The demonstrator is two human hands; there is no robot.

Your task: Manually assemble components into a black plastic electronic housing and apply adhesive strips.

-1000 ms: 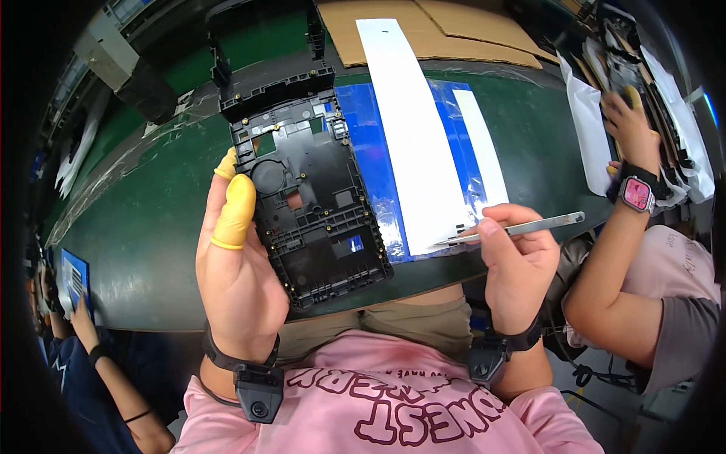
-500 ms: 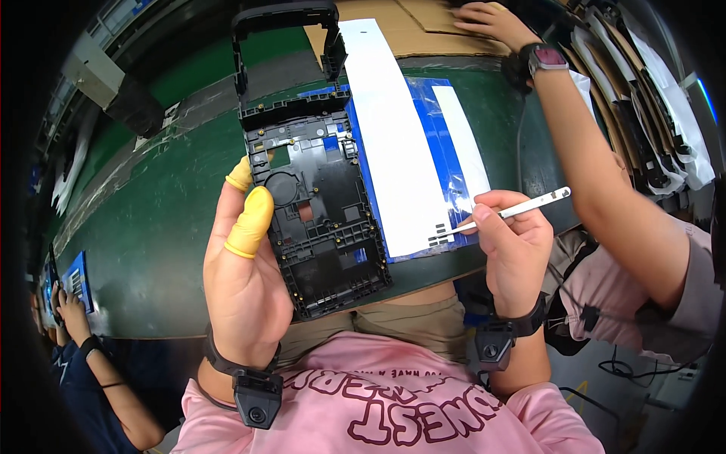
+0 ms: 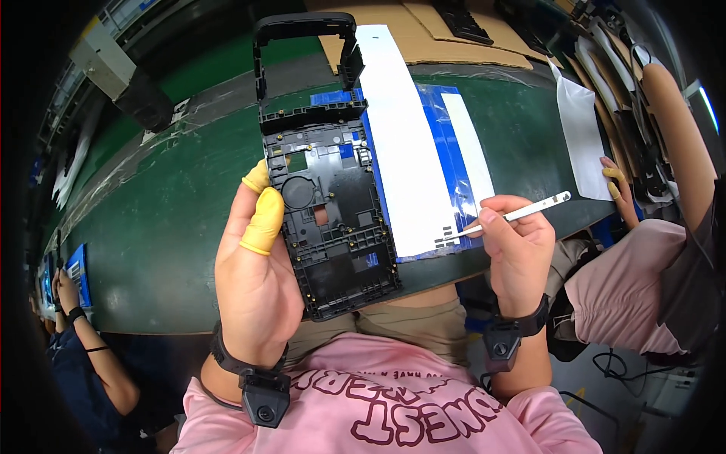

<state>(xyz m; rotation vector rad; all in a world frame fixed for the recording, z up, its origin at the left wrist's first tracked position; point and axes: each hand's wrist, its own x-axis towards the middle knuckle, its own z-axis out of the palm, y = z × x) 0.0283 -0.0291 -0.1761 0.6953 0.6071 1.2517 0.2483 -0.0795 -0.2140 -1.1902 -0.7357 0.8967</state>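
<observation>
My left hand point(image 3: 257, 272), with yellow finger cots on thumb and a finger, grips the left edge of a black plastic housing point(image 3: 340, 261). The housing has an open frame at its far end, ribs, cutouts and small brass-coloured inserts. My right hand point(image 3: 518, 253) is closed on white tweezers point(image 3: 537, 204). Their tips reach small dark strips point(image 3: 445, 239) at the near end of a white sheet point(image 3: 408, 174); whether a strip is pinched I cannot tell. The sheet lies on a blue board point(image 3: 446, 151), beside a narrower white strip point(image 3: 465, 144).
Brown cardboard point(image 3: 416, 38) lies at the table's far side, a black part point(image 3: 463, 23) on it. A person on the right holds a white sheet point(image 3: 578, 136) near upright boards. Another person's hand point(image 3: 66, 291) is at far left. The green table point(image 3: 166, 250) runs leftward.
The housing and my left hand have shifted slightly right in the picture. The person on the right has drawn the arm back from the cardboard, where a black part now shows. My tweezers stay at the strips.
</observation>
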